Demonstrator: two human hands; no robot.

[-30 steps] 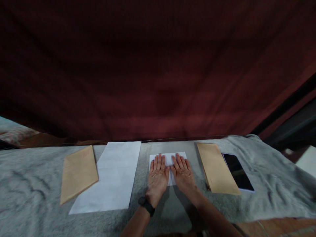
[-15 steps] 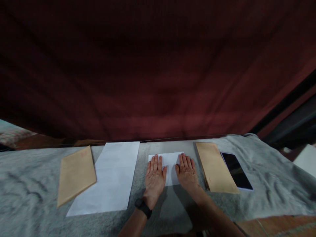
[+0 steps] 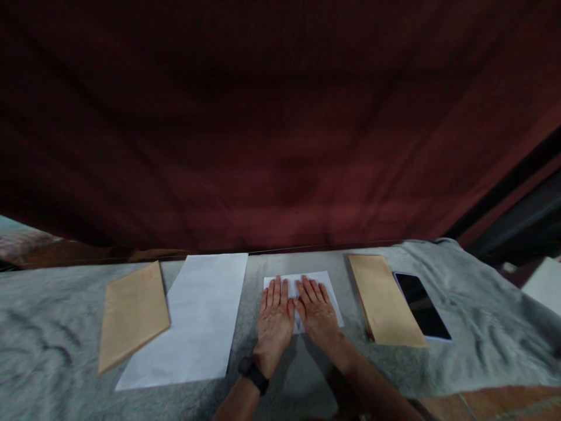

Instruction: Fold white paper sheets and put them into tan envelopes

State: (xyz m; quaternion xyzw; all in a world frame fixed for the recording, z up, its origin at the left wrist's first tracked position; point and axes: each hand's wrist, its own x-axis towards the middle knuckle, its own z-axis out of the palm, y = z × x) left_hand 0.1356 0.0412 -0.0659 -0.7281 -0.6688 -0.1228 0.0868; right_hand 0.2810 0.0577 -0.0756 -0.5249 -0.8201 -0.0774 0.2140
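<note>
A small white sheet of paper, perhaps folded, (image 3: 332,301) lies flat on the grey cloth. My left hand (image 3: 275,318) rests palm down over its left part, fingers stretched out and pointing away from me. Beside it, my right hand (image 3: 319,313) lies flat on the paper too, fingers slightly spread. The two thumbs are close together near the sheet's middle. Both palms hide much of the paper. A black watch (image 3: 253,374) is on my left wrist.
To the left lie larger white paper (image 3: 197,321) and a brown envelope (image 3: 134,316) overlapping its edge. On the right are a stack of brown envelopes (image 3: 388,301) and a phone (image 3: 421,305). Grey cloth (image 3: 477,316) covers the surface. A dark red curtain (image 3: 280,146) hangs behind.
My right hand has slid left across the small paper, toward my left hand, uncovering the paper's right edge. My left hand stays almost in place.
</note>
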